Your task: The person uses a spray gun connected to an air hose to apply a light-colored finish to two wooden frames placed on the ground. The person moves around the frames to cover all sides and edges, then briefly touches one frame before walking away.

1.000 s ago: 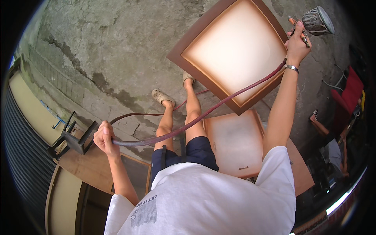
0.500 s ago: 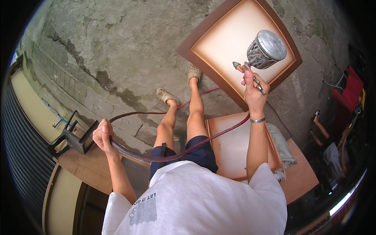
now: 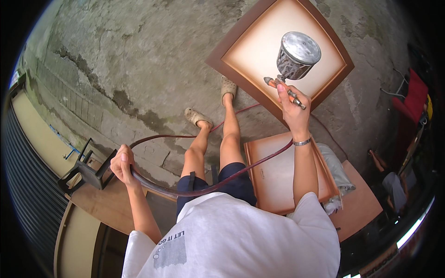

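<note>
My right hand (image 3: 295, 109) is wrapped round a spray gun (image 3: 278, 85) with an orange body and a round, paint-stained metal cup (image 3: 299, 54) on top. Its nozzle points to the left. Behind the cup lies a square panel (image 3: 280, 32) with a brown border fading to a cream middle; the gun is over its lower part. A dark red hose (image 3: 232, 175) loops from near my right wrist across my lap to my left hand (image 3: 123, 165), whose fingers are closed round it. From there the hose runs back past my legs.
Beside my right leg is a second panel (image 3: 273, 172) with a brown edge, next to a grey plastic-wrapped bundle (image 3: 334, 169) and a brown board (image 3: 359, 199). A black chair (image 3: 95, 169) stands at left on a wooden board (image 3: 99, 206). Another person (image 3: 394, 185) is at far right, near a red chair (image 3: 415, 95).
My right hand has moved the spray gun and its cup slightly left across the panel. My left hand stays almost where it was on the hose.
</note>
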Motion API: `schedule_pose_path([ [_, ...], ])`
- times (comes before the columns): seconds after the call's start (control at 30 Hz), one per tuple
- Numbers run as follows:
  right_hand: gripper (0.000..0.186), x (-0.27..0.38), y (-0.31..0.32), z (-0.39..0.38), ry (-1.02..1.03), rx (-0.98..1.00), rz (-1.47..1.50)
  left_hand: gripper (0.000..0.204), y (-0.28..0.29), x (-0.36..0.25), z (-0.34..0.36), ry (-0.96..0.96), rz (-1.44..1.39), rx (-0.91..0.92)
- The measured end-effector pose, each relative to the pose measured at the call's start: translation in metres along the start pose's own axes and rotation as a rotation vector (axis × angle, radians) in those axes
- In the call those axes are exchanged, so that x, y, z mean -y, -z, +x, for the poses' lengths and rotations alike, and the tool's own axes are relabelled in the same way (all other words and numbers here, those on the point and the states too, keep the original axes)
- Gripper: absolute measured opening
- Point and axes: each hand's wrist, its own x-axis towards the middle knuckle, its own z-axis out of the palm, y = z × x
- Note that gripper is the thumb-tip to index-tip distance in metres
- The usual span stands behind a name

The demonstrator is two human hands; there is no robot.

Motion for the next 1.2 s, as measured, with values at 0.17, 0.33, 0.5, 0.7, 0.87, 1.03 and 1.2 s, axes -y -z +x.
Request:
schedule_pose_path([
  [0.17, 0.038, -0.03, 0.033, 0.101, 0.066, -0.253, -0.017, 0.048, -0.013, -0.006, 0.006, -0.011, 0.07, 0.005],
  [0.33, 0.042, -0.033, 0.077, 0.193, 0.004, -0.467, -0.031, 0.048, -0.031, -0.008, 0.017, -0.003, 0.07, -0.001],
  [0.5, 0.048, -0.027, 0.112, 0.248, 0.106, -0.688, -0.078, 0.048, -0.047, -0.012, 0.03, -0.007, 0.097, -0.01],
  [0.7, 0.046, -0.024, 0.1, 0.211, -0.031, -0.497, -0.031, 0.048, -0.039, -0.013, 0.03, -0.014, 0.13, -0.036],
  [0.87, 0.042, -0.008, 0.055, 0.11, -0.122, -0.225, 0.022, 0.048, -0.017, -0.003, 0.022, -0.006, 0.101, -0.042],
  [1.03, 0.037, 0.001, 0.011, 0.005, -0.128, 0.022, 0.018, 0.048, 0.01, 0.007, 0.01, 0.005, 0.094, -0.03],
  [1.2, 0.032, 0.048, -0.013, -0.047, -0.128, 0.281, 0.017, 0.049, 0.037, 0.014, -0.001, 0.018, 0.066, -0.012],
])
